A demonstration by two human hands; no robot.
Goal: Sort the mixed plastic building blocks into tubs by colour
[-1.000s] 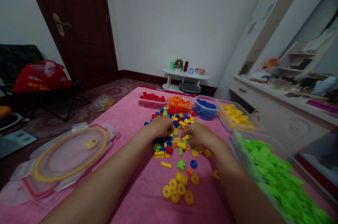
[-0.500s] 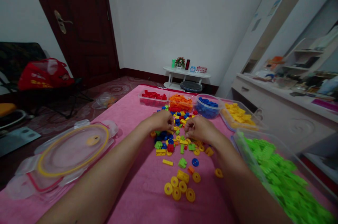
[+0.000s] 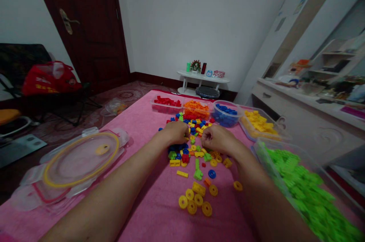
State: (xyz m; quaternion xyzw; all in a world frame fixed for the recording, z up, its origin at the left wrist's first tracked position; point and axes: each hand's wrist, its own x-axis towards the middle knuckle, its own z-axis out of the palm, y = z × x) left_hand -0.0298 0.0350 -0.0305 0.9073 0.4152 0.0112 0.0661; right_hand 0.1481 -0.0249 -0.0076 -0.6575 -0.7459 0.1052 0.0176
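- While both forearms stretch forward side by side over the pink-covered counter [image 3: 165, 217], the left hand [image 3: 177, 132] lies knuckles up, fingers curled shut, their tips down on the pile of blocks [image 3: 196, 128].
- Whether it pinches a block is hidden under the fingers.
- Just beside it, a small gap apart, the right hand [image 3: 216, 138] is bunched in a loose fist at the same pile; its grasp is hidden too.
- Nearer the person, a cluster of yellow rings [image 3: 195, 202] lies between the forearms.
- Beyond the pile stands a row: red tub [image 3: 167, 103], orange tub [image 3: 196, 109], blue bowl [image 3: 226, 114], yellow tray [image 3: 259, 125].
- A bin of green blocks [image 3: 299, 181] sits beside the right forearm.
- A clear lid [image 3: 81, 157] lies well apart on the left.
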